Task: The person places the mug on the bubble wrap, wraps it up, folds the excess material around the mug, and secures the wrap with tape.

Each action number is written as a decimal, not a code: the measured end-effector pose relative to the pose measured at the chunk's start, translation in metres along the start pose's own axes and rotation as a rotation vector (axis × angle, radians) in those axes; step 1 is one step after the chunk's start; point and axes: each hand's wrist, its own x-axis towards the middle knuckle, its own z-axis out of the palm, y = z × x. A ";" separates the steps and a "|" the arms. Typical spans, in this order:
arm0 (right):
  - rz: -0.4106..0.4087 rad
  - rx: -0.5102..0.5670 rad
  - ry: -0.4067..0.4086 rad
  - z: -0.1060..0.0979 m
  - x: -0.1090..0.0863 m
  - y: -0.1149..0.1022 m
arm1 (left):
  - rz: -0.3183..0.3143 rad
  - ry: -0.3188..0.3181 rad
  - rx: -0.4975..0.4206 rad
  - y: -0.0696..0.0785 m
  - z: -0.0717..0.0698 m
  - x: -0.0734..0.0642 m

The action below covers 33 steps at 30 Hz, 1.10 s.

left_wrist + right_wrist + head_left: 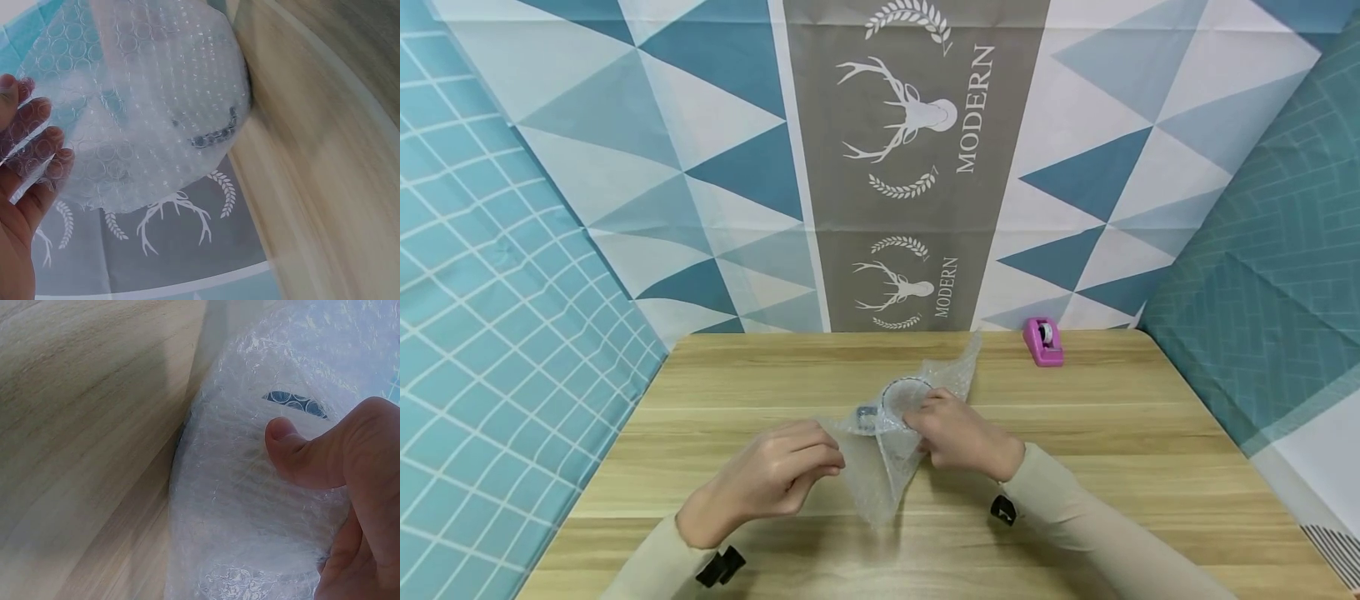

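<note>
A mug (pixel 892 402) with a dark rim line stands on the wooden table, wrapped loosely in clear bubble wrap (pixel 872 483). Its round mouth faces up and its handle (pixel 866 418) points left in the head view. My right hand (pixel 958 433) grips the mug at its right side; in the right wrist view the thumb (pixel 287 447) presses the wrap against the wall. My left hand (pixel 775 471) is at the wrap's left edge, with fingertips (pixel 55 140) showing through the film in the left wrist view. A dark pattern shows through the layers.
A pink tape dispenser (pixel 1043 342) stands at the table's back right. One corner of the wrap sticks up behind the mug towards the back edge. Patterned cloth (pixel 910 167) hangs behind the table, with tiled-look sheets at both sides.
</note>
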 end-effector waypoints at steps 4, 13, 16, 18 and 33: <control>-0.007 -0.013 0.011 -0.001 0.000 0.000 | -0.001 -0.009 -0.006 -0.002 0.001 0.003; 0.003 -0.010 0.007 0.000 -0.001 0.001 | -0.010 -0.039 -0.010 -0.007 0.001 0.010; -0.001 -0.011 0.013 -0.001 0.000 0.001 | -0.008 -0.041 -0.005 -0.009 0.002 0.012; -0.002 -0.012 0.015 -0.001 0.000 0.001 | -0.011 -0.048 -0.002 -0.010 0.002 0.015; 0.014 0.015 -0.008 -0.001 0.000 -0.001 | -0.046 -0.108 0.022 -0.010 0.003 0.024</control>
